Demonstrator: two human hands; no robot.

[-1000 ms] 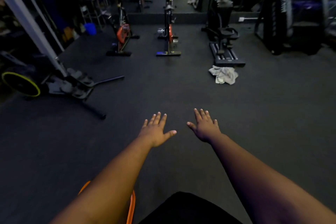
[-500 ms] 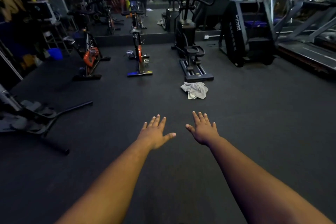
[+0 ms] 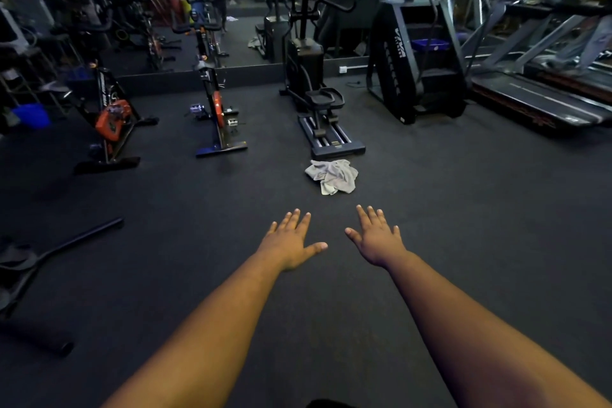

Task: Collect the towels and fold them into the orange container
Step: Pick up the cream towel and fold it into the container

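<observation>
1. Towel (image 3: 332,175): one pale grey towel lies crumpled in a loose heap on the dark gym floor (image 3: 463,209), just in front of the base rails of the elliptical trainer (image 3: 318,103). It sits ahead of both hands and apart from them, with bare floor between.

2. Left hand (image 3: 291,243): the arm reaches straight forward from the lower edge of the view, palm down, back of the hand facing up. Its fingers (image 3: 295,217) are straight and slightly spread, the thumb pointing inward toward the other hand. It holds nothing.

3. Right hand (image 3: 376,238): this arm is stretched forward the same way, roughly parallel with the left one, palm down. The fingers are extended and fanned a little, thumb angled inward, nothing in its grasp.

4. Both hands are level with each other, near but not touching, a narrow gap between the thumbs, held above the floor.

5. Around the room: two spin bikes, one (image 3: 112,119) on the left and one (image 3: 218,109) nearer the middle, stand along a low mirror wall. A stair climber (image 3: 414,60) stands right of the elliptical, and a treadmill (image 3: 543,99) runs along the far right. A blue bin (image 3: 31,114) sits at the far left.
</observation>
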